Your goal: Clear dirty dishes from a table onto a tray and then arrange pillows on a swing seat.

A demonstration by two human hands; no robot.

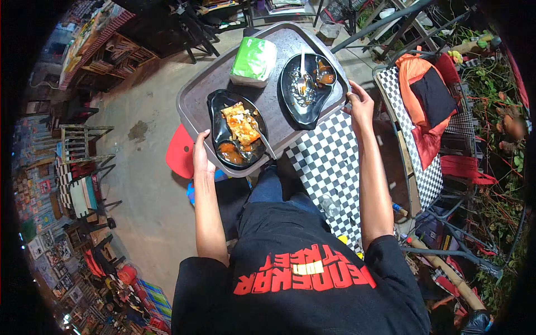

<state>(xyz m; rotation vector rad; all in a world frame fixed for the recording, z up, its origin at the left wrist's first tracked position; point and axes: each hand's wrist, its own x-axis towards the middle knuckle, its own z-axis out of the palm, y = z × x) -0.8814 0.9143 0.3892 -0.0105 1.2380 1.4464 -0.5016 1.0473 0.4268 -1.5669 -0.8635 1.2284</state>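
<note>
Between both hands I hold a grey-brown serving tray (274, 112) in front of my body. My left hand (202, 154) grips its near left edge, beside a black plate (217, 100) bearing a piece of food (241, 123), orange sauce and a utensil. My right hand (359, 104) grips the right rim, with the thumb on top. Close to it, a second black plate (305, 109) carries sauce smears and a white fork (302, 71). A green and white plastic-wrapped pack (253, 60), apparently tissues, stands toward the tray's far side. The fingers under the tray are mostly hidden.
Below the tray is a black-and-white checkered tabletop (331, 146) with a clear glass (330, 206). A red chair (180, 153) is at the left. Another checkered table (400, 98) holds orange and black cloth at the right. Bookshelves (121, 54) and concrete floor (144, 167) lie left.
</note>
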